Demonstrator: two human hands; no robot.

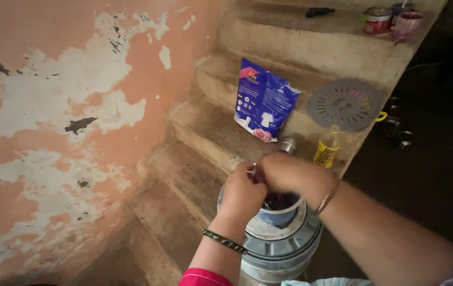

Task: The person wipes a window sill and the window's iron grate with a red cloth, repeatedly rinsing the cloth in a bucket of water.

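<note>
Head view shows our left hand [242, 195] and right hand [290, 175] closed on dark cloth [279, 200] in the upright drum's [282, 241] mouth, at six o'clock.

A round grey metal drum [279, 246] stands upright at the lower middle of the frame, ribbed around its side, its top ring pale and worn. Set into its open mouth is a small blue-and-white tub [280, 214], upright, holding a dark purplish mass [279, 200] that fills it near the rim, partly hidden from view.
</note>
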